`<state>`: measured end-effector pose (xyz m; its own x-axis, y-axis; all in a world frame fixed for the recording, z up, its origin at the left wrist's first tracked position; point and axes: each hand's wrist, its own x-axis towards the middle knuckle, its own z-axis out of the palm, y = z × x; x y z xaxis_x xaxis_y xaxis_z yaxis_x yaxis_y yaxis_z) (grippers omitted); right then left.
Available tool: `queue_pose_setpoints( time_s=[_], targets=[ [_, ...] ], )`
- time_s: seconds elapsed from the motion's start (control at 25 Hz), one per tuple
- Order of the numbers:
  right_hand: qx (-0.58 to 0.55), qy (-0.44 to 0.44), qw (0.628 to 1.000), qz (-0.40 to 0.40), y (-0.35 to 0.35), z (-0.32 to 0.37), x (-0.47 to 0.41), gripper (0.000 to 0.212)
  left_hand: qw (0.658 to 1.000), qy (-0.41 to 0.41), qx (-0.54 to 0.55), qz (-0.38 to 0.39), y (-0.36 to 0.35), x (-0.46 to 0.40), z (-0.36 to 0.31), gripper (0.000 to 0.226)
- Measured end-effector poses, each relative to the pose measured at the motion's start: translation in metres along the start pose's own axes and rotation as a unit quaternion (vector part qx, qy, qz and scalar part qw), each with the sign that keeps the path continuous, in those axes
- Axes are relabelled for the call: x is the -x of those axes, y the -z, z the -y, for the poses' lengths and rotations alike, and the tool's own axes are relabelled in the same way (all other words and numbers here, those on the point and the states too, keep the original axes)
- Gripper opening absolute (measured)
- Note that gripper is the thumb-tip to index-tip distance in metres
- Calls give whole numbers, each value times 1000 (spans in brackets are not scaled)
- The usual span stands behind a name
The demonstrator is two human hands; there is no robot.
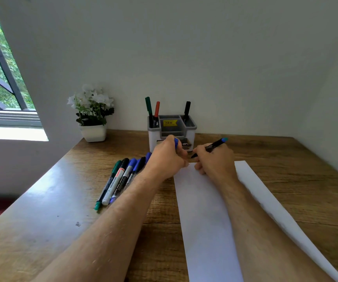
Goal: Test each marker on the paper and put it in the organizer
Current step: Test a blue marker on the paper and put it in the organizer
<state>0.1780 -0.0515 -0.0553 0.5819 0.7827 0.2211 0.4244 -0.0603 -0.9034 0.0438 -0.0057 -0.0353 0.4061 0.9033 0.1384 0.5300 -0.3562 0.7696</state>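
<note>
- The wooden table (41, 210) runs under both my forearms, which reach forward side by side toward the far wall.
- The white paper (202, 210) lies lengthwise under my right forearm, its far edge just beneath my knuckles.
- The grey-and-white organizer (172, 129) stands against the wall just past my hands, with a green marker (148, 105) and a red marker (157, 108) upright in its left slot and a black marker (187, 108) in its right.
- A row of loose markers (121, 176) lies on the table, partly hidden by my left wrist.
- My right hand (215, 159) is curled round the black-bodied marker (210, 147), tip pointing left above the paper's far edge, blue end raised to the right.
- My left hand (168, 157) is curled, fingers pinching a blue cap (176, 142) beside that tip.
</note>
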Motion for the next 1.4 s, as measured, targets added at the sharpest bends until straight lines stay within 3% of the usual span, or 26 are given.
queue_pose_setpoints(
  time_s=[0.36, 0.68, 1.4],
  targets=[
    [19, 4, 999, 27, 2, -1, -2, 5, 997, 27, -70, 31, -8, -5, 1, 36],
    [54, 41, 997, 41, 2, -4, -6, 17, 993, 6, -113, 23, -13, -9, 2, 33],
    [57, 52, 997, 33, -1, -4, -5, 21, 993, 17, -111, 29, -14, -10, 1, 32]
  ],
)
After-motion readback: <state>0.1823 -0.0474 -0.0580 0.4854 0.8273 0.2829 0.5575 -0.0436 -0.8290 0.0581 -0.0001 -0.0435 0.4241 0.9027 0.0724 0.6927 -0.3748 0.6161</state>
